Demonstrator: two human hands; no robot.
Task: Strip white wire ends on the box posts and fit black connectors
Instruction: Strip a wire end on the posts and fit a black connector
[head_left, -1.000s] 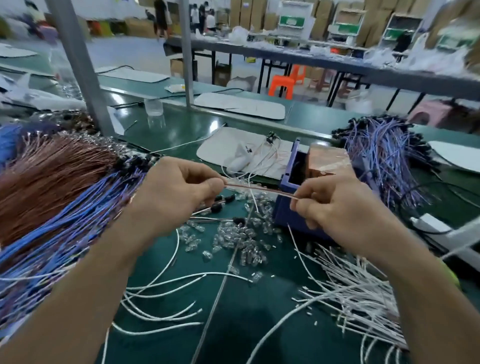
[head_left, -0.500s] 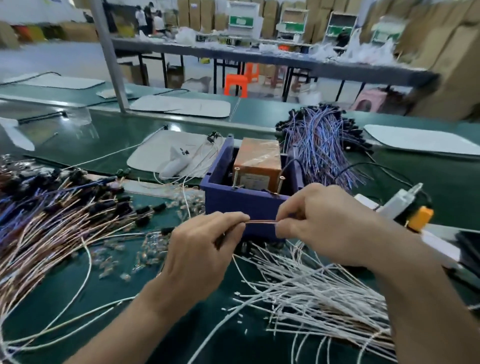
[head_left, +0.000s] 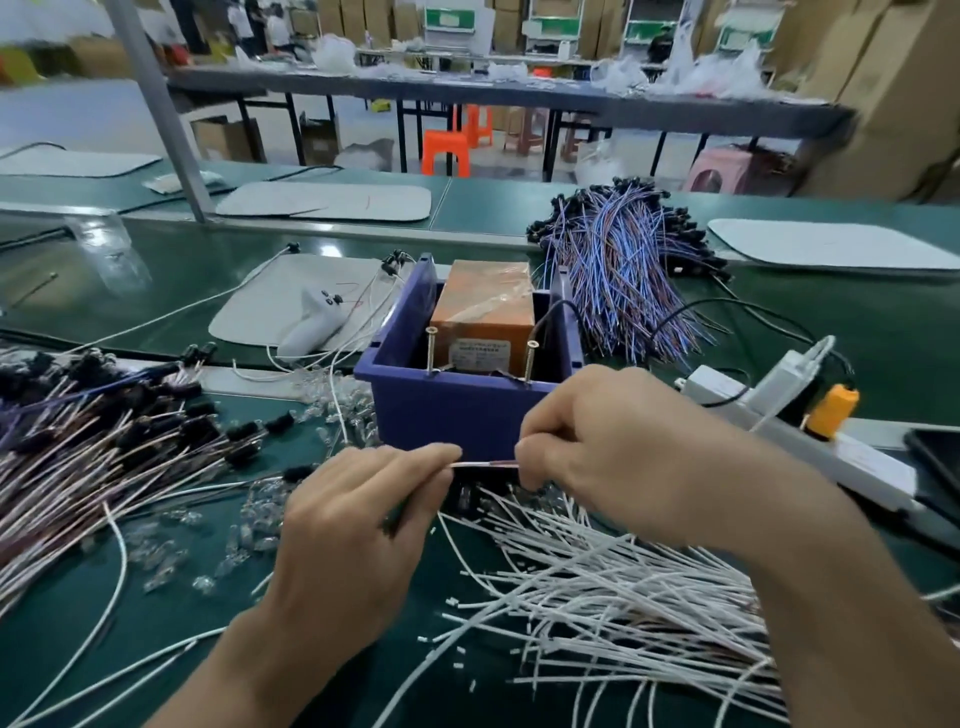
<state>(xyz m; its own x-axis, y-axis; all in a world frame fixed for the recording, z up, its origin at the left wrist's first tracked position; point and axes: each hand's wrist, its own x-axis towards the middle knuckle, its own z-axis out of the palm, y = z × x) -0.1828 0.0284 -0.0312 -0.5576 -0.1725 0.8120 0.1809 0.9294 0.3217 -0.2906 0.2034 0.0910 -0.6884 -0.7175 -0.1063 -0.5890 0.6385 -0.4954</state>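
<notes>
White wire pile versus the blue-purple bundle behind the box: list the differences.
The white wire pile is white; the blue-purple bundle mixes blue, purple and brown. The bundle's far ends carry black connectors; the pile's visible ends show none. The pile lies before the box, the bundle behind. Both lie loose on the table.

Your green bench (head_left: 831, 322) carries the blue box (head_left: 447, 415) in front of you. Loose white wires (head_left: 623, 597) sprawl at its near right, and wires tipped with black connectors (head_left: 104, 441) pile on your left. Small clear pieces (head_left: 166, 556), perhaps caps, scatter between. A grey mat (head_left: 270, 306) lies left of the box, and a blue wire bundle (head_left: 623, 270) lies behind it.
</notes>
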